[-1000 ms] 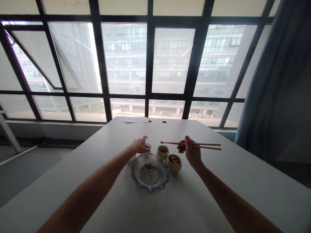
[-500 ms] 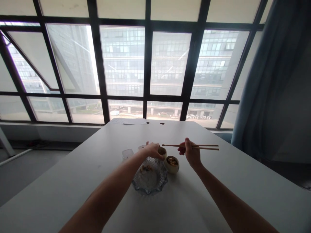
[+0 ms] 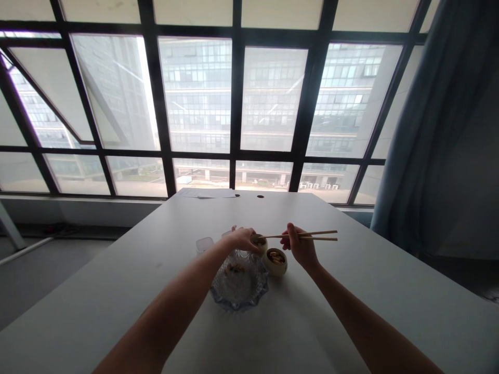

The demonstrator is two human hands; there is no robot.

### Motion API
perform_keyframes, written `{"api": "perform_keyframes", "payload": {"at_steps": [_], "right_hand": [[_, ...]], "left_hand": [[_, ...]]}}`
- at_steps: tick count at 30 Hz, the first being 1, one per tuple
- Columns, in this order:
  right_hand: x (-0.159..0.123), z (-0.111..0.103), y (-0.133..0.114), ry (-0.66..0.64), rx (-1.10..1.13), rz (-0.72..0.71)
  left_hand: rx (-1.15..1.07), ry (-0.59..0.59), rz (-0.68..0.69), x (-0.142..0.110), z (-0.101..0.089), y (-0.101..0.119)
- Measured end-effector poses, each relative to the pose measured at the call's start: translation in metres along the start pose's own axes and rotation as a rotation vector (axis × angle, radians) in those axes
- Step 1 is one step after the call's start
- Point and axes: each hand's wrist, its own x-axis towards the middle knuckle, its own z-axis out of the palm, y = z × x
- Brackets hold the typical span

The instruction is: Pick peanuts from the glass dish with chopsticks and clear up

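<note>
My left hand (image 3: 244, 240) is closed around the side of a small round cup (image 3: 260, 249), which stands beyond the glass dish. In my right hand (image 3: 299, 246) is a pair of wooden chopsticks (image 3: 317, 236); their tips reach into the mouth of that cup. Closer to me stands a second small cup (image 3: 276, 267), filled with brownish pieces. A scalloped clear glass dish (image 3: 237, 301) lies below my left wrist, with small food bits (image 3: 236, 269) on it. My left forearm covers part of the dish.
A small clear plastic container (image 3: 204, 244) stands left of the left hand, and another (image 3: 227, 235) is partly hidden behind it. Papers (image 3: 206, 193) lie at the far end of the white table (image 3: 175, 322). Windows and a blue curtain (image 3: 413, 130) stand beyond.
My right hand has moved left, bringing the chopstick tips from above the cup's rim into its opening. My left hand has stayed at the cup.
</note>
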Motion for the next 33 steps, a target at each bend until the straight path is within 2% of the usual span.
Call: {"api": "perform_keyframes", "payload": {"at_steps": [3,5,7,11,13,15,18,23,33], "right_hand": [[-0.004,0.004,-0.008,0.028,0.006,-0.023],[-0.008,0.007,-0.015,-0.011,0.018,-0.027],[-0.013,0.011,-0.021,-0.132,0.013,-0.006],[-0.024,0.020,-0.024,-0.479,-0.044,0.009],[-0.029,0.022,-0.023,-0.606,-0.080,-0.064],[-0.032,0.024,-0.022,-0.680,-0.101,-0.137],[-0.034,0.026,-0.018,-0.701,-0.098,-0.143],[-0.035,0.028,-0.013,-0.640,-0.090,-0.047],[-0.038,0.033,-0.006,-0.583,-0.072,0.024]], "left_hand": [[-0.027,0.023,0.039,-0.006,-0.004,-0.014],[-0.031,0.110,0.045,-0.015,-0.008,-0.028],[-0.017,0.254,0.025,-0.029,-0.012,-0.047],[-0.020,0.568,0.006,-0.064,-0.008,-0.093],[-0.066,0.671,0.008,-0.079,0.000,-0.115],[-0.120,0.725,0.014,-0.091,0.011,-0.132],[-0.192,0.759,0.013,-0.103,0.027,-0.144],[-0.310,0.767,-0.001,-0.108,0.045,-0.149],[-0.360,0.685,-0.034,-0.109,0.050,-0.147]]}}
